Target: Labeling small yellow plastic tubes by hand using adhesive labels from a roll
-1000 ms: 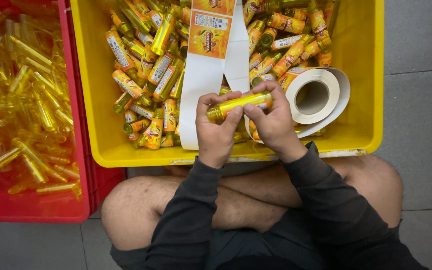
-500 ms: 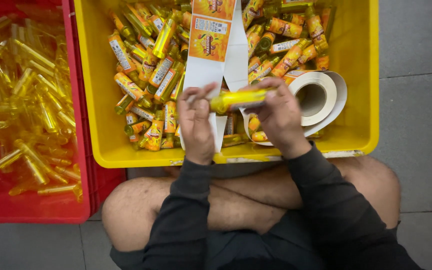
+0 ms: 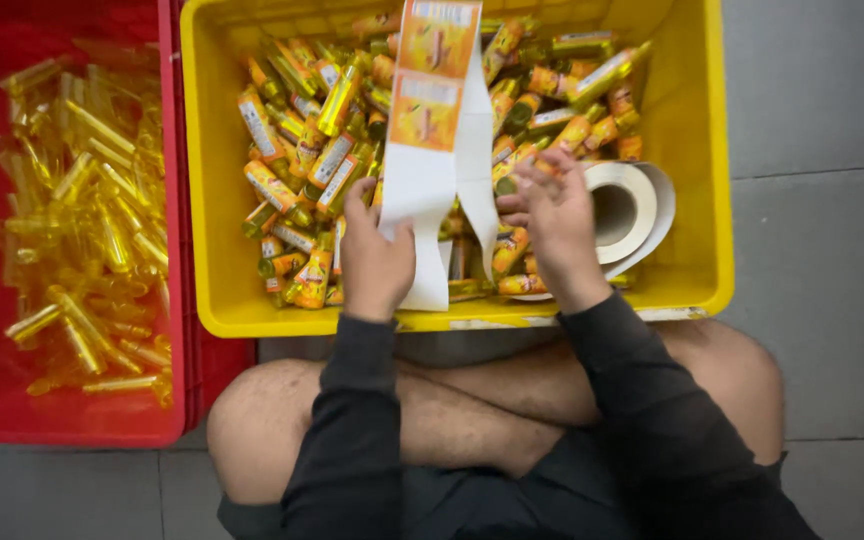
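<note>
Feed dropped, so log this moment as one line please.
left hand: holding label strip | right hand: open over labelled bottles | both in yellow crate

Left hand (image 3: 376, 262) grips label strip (image 3: 420, 190); right hand (image 3: 552, 225) over yellow crate (image 3: 702, 250).

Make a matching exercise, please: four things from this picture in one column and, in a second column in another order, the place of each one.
Things:
1. yellow plastic crate
2. red plastic crate
3. white roll of label backing
4. left hand

Places:
A. on the floor at the picture's left, with clear yellow unlabelled bottles inside
B. in front of the crossed legs, full of orange-labelled bottles
C. on the paper strip that carries orange labels
D. inside the yellow crate, at its right side

Pairs: 1-B, 2-A, 3-D, 4-C
</note>
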